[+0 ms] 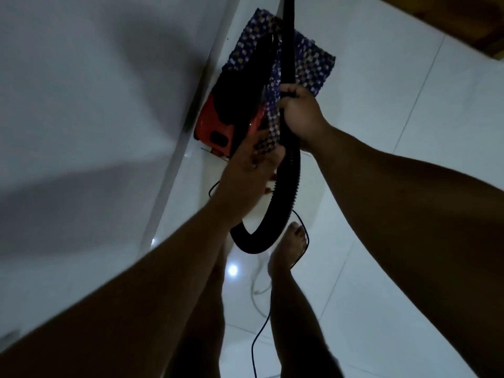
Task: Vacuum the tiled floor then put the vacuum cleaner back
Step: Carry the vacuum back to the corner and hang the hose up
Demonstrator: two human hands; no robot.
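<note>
head view: right hand point(301, 115) clamped round the wand point(288, 50), left hand point(251, 162) fingers loosely apart near the hose point(286, 192), red vacuum cleaner point(218, 126) standing at the floor's point(381, 132) wall edge, seemingly mid put-back

**Vacuum at the wall, hose looped before it**

The red-and-black canister vacuum cleaner point(218, 124) sits on the glossy white tiled floor point(381, 159), against the pale wall point(81, 105) to its left. A woven checkered mat point(308, 64) lies just right of it and partly under it. The black rigid wand point(288, 36) rises in front of the mat, and the black ribbed hose point(286, 192) loops down below it. The right hand point(302, 115) grips the wand; the left hand point(251, 165) is at the vacuum's near end. A thin black power cord point(259, 334) trails across the floor beside a bare foot point(289, 249).
</note>
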